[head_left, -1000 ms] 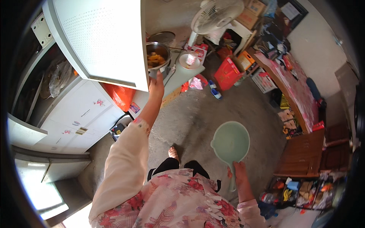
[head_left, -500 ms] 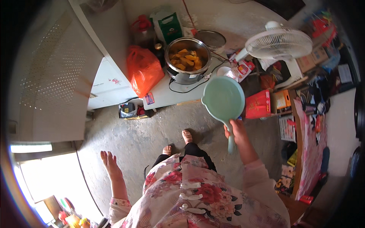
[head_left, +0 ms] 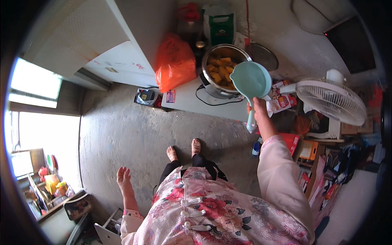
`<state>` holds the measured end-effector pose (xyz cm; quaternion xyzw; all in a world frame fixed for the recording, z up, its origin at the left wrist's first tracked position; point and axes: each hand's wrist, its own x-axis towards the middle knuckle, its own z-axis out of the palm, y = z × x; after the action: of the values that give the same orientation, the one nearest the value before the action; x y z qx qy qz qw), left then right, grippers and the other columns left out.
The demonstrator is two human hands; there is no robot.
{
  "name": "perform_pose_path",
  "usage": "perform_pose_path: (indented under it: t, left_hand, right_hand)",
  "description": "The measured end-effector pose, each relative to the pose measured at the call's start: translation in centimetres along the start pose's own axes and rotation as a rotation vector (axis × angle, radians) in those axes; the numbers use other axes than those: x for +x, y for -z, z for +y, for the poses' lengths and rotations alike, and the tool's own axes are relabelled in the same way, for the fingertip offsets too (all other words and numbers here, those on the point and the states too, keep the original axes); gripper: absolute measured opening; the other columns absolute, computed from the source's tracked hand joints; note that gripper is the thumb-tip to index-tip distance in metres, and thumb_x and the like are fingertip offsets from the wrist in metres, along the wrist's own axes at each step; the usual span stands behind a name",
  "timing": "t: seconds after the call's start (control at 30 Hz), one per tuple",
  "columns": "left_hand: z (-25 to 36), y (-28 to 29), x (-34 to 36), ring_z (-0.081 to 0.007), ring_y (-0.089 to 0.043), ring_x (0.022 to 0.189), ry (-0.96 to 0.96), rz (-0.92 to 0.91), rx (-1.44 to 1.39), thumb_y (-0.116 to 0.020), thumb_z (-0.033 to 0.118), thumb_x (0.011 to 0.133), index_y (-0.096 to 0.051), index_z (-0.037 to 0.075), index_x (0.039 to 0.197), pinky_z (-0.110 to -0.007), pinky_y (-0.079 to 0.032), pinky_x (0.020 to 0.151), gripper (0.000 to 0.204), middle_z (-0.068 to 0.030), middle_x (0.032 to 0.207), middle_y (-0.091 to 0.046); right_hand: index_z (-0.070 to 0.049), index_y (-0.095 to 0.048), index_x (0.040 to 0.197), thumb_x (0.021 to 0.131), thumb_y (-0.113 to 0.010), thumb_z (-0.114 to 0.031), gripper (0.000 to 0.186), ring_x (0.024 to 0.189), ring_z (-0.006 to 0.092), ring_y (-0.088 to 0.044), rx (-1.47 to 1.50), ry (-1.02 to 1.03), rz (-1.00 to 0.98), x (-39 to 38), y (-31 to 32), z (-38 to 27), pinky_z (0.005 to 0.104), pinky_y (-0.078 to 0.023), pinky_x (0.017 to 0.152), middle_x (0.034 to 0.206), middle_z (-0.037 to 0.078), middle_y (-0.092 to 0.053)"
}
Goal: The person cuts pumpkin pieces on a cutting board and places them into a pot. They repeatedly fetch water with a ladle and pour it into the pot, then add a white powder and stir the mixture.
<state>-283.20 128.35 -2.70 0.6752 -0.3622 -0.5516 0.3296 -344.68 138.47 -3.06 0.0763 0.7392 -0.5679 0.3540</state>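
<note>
My right hand (head_left: 260,112) is closed around the handle of a pale green water dipper (head_left: 252,79). The dipper has a pouring lip on its left; it seems to hold some water, though the level is hard to make out. Its bowl overlaps the right rim of a round metal electric cooker pot (head_left: 221,93) in this view; whether they touch I cannot tell. Orange-yellow chunks, looking like pumpkin pieces (head_left: 220,74), lie inside the pot. Off to the lower left, my left hand (head_left: 124,179) hangs in the air with fingers apart, holding nothing.
An orange plastic bag (head_left: 175,65) stands left of the pot on the low white table (head_left: 183,98). A round lid (head_left: 263,57) lies behind the dipper. A white fan (head_left: 330,100) is at the right. A small box (head_left: 147,98) sits on the floor.
My right hand has carried the dipper forward, closer to the pot, and it now overlaps the rim. The whole view has shifted and turned. My left hand stays free.
</note>
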Motion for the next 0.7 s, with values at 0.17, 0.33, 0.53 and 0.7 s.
perform_pose_path:
  t: [0.17,0.33,0.53,0.7]
  left_hand:
    - [-1.8,0.1,-1.8,-0.0127,-0.054,0.095,0.012,0.055,-0.028,-0.053,0.013,0.083,-0.047,0.01,0.114,-0.023,-0.039,0.073,0.032,-0.001,0.109,-0.053]
    - [-5.5,-1.5,-3.8,-0.0132,-0.054,0.094,0.038,-0.054,0.034,-0.053,0.005,0.082,-0.048,0.005,0.114,-0.022,-0.042,0.076,0.032,-0.0046,0.107,-0.054]
    - [-6.1,0.7,-2.9,-0.0164,-0.052,0.098,-0.046,-0.033,0.074,-0.048,0.001,0.083,-0.043,0.0,0.116,-0.026,-0.04,0.086,0.034,-0.0097,0.11,-0.051]
    - [-4.3,1.2,-3.0,-0.0176,-0.052,0.099,-0.005,0.054,0.042,-0.048,0.001,0.083,-0.043,0.0,0.117,-0.026,-0.04,0.087,0.034,-0.01,0.111,-0.051]
  right_hand:
    - [0.0,-0.047,0.079,0.084,-0.039,-0.015,0.017,0.035,0.0202,-0.045,-0.093,0.066,0.059,2.2,-0.8,-2.5,0.0346,-0.035,0.032,0.053,0.01,-0.049]
    - [0.001,-0.049,0.077,0.083,-0.036,-0.015,0.021,0.035,0.0193,-0.047,-0.233,0.148,0.094,4.7,-0.3,-3.5,0.0327,-0.036,0.03,0.053,0.01,-0.05]
    - [0.006,-0.051,0.071,0.082,-0.039,-0.016,0.027,0.037,0.0204,-0.053,-0.533,0.245,0.216,7.5,0.7,-4.4,0.0318,-0.04,0.03,0.052,0.012,-0.053]
    - [0.005,-0.052,0.076,0.08,-0.043,-0.02,0.027,0.042,0.0255,-0.057,-0.937,0.344,0.322,8.0,1.7,-5.4,0.0349,-0.049,0.049,0.056,0.013,-0.059]
